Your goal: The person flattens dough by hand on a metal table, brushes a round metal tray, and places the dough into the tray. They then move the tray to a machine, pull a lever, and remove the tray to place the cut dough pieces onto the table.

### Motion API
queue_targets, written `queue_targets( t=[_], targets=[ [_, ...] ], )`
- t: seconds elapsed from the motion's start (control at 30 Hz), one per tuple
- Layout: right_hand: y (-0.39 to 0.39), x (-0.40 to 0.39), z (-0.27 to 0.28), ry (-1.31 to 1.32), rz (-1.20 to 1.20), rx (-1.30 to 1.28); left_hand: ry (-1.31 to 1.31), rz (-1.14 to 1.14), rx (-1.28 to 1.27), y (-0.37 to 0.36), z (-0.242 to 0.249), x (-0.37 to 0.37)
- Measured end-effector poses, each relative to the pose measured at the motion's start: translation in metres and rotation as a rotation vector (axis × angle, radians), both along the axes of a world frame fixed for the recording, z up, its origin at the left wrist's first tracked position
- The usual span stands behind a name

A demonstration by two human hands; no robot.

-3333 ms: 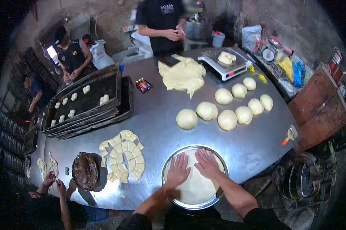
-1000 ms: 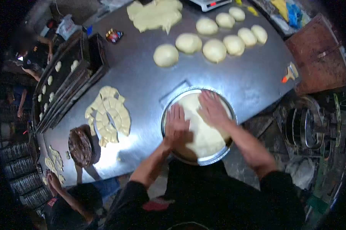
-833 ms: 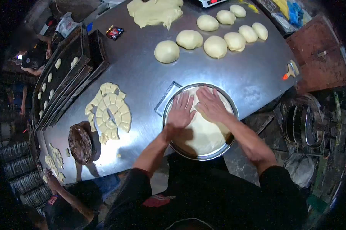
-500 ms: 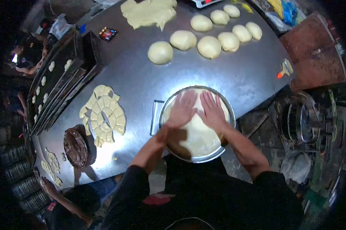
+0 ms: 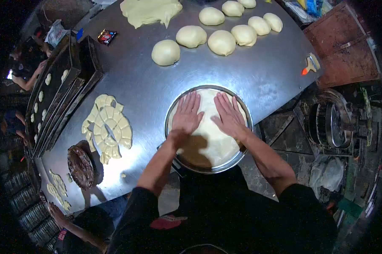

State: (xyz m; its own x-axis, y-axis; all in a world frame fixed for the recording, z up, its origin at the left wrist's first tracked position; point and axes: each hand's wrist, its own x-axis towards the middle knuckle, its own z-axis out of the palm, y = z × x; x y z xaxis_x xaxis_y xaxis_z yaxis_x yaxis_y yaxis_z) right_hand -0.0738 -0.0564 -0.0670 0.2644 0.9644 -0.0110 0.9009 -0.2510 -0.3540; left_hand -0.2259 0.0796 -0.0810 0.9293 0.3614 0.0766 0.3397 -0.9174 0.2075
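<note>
A round metal pan (image 5: pixel 215 171) sits at the table's near edge, with a sheet of pale dough (image 5: pixel 210 144) spread inside it. Flat on the left part of this dough lies my left hand (image 5: pixel 186 116), its fingers extended toward the far rim. My right hand (image 5: pixel 230 114) presses flat on the right part, fingers slightly apart. Bare dough shows between the two hands. The shadow of my left arm falls across the lower left of the pan. Neither hand grips anything.
Several dough balls (image 5: pixel 221 42) and a dough sheet (image 5: pixel 151 12) lie at the back. Cut dough (image 5: pixel 110 127), a brown bowl (image 5: pixel 81 167) and stacked trays (image 5: pixel 68 93) are left. A brush (image 5: pixel 311 63) lies right. Other people work at the left.
My hands have moved apart on the dough, the left one outward. The pan has turned, its handle swinging from the left side toward me. The whole view has shifted slightly.
</note>
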Motion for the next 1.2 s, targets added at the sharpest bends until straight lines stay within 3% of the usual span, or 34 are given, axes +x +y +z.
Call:
queue_targets(
  t=[0.1,0.17,0.2,0.23,0.27,0.3,0.37,0.43,0.5,0.57,0.6,0.63,0.7,0.73,0.77,0.83,0.9,0.97,1.03,1.1,1.17,1.2],
  targets=[
    [0.020,0.024,0.003,0.038,0.157,0.062,-0.040,0.097,0.026,-0.006,0.005,-0.006],
    [0.033,0.031,0.010,0.376,0.032,-0.013,0.218,0.248,-0.046,-0.006,0.025,-0.005],
    [0.022,0.013,0.014,0.288,-0.112,0.010,0.219,0.244,-0.047,-0.003,0.022,-0.001],
    [0.006,-0.008,0.017,0.199,-0.254,0.033,0.121,0.103,-0.029,0.005,0.014,0.009],
    [-0.004,-0.014,-0.004,0.028,-0.269,-0.006,0.022,-0.039,-0.011,0.015,0.005,0.021],
    [-0.004,-0.009,0.000,0.028,-0.272,-0.008,-0.077,-0.180,0.007,0.021,-0.001,0.029],
    [0.002,0.004,0.012,0.102,-0.203,0.067,-0.078,-0.130,-0.061,0.025,0.017,0.029],
    [-0.003,0.008,0.007,0.070,-0.200,0.095,-0.039,0.094,0.051,0.011,0.014,0.015],
    [0.011,0.020,0.010,0.002,0.043,0.103,-0.071,0.139,0.039,-0.001,0.015,0.003],
    [0.025,0.027,0.020,0.082,0.109,0.094,0.127,0.367,-0.059,-0.007,0.018,-0.004],
    [0.024,0.017,0.034,0.162,-0.035,0.099,0.334,0.356,-0.106,-0.011,0.039,-0.003],
    [0.021,0.006,0.042,0.241,-0.179,0.105,0.330,0.353,-0.103,-0.008,0.034,0.004],
    [0.018,-0.001,0.015,0.154,-0.293,0.128,-0.056,-0.129,-0.021,0.005,0.013,0.025],
    [0.024,0.009,0.013,0.088,-0.248,0.113,-0.055,-0.207,0.023,0.020,0.011,0.044],
    [0.028,0.018,0.012,0.022,-0.202,0.097,-0.089,-0.152,0.026,0.027,0.011,0.051],
    [0.028,0.023,0.007,0.134,-0.166,0.044,0.041,-0.046,0.003,0.023,0.014,0.048],
    [0.015,0.011,0.001,0.137,-0.260,-0.006,0.108,-0.106,0.053,0.011,0.023,0.041],
    [-0.006,0.005,-0.005,0.064,-0.167,-0.032,0.181,-0.171,0.094,0.006,0.019,0.038],
    [-0.002,0.015,0.001,0.025,-0.071,-0.116,-0.031,-0.173,0.001,0.021,0.001,0.042],
    [0.002,0.026,0.011,-0.006,-0.038,-0.081,0.007,-0.134,0.005,0.023,0.003,0.046],
    [0.019,0.049,0.016,0.183,-0.026,-0.022,0.009,-0.073,0.030,0.031,0.014,0.058],
    [0.018,0.042,0.018,0.199,-0.154,0.049,-0.021,-0.056,0.029,0.032,0.011,0.057]
  ],
)
